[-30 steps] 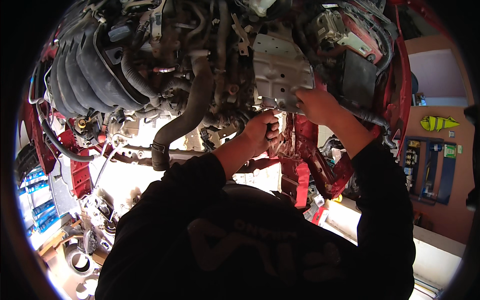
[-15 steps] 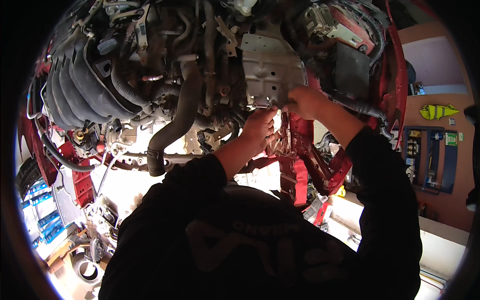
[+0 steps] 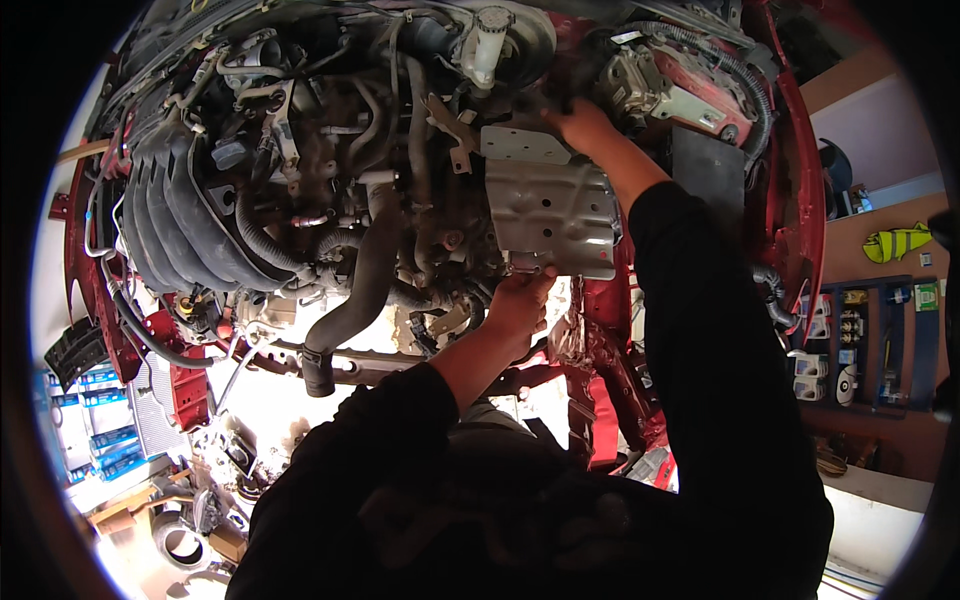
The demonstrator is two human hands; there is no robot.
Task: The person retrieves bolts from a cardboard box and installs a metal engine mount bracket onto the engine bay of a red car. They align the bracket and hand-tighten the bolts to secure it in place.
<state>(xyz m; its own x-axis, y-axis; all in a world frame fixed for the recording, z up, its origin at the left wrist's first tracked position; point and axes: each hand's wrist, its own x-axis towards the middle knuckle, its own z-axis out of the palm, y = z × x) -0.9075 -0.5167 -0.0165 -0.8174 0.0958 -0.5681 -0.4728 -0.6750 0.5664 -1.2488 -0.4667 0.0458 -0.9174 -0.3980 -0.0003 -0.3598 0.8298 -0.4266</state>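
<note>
In the engine bay sits a grey stamped-metal tray (image 3: 540, 205) with several holes and a bent-up far flange. My left hand (image 3: 518, 315) is closed at its near edge, thumb and index finger pinching the rim. My right hand (image 3: 590, 135) is by the tray's far right corner, a finger stretched toward the far flange; its other fingers are partly in shadow and hidden. Left of the tray a thick black hose (image 3: 365, 270) bends downward. Beyond the flange stands a whitish fluid reservoir (image 3: 489, 45) with a round cap.
A ribbed black intake manifold (image 3: 190, 215) fills the left side of the bay. Red body rails (image 3: 605, 400) run below the tray. To the right are a corrugated conduit (image 3: 755, 90) and a red fender (image 3: 800, 200). A tyre (image 3: 181, 540) lies on the floor at lower left.
My right hand has gone from the tray's near edge to its far right corner. My left hand stays at the near edge. The view has shifted, so the bay sits lower in the picture.
</note>
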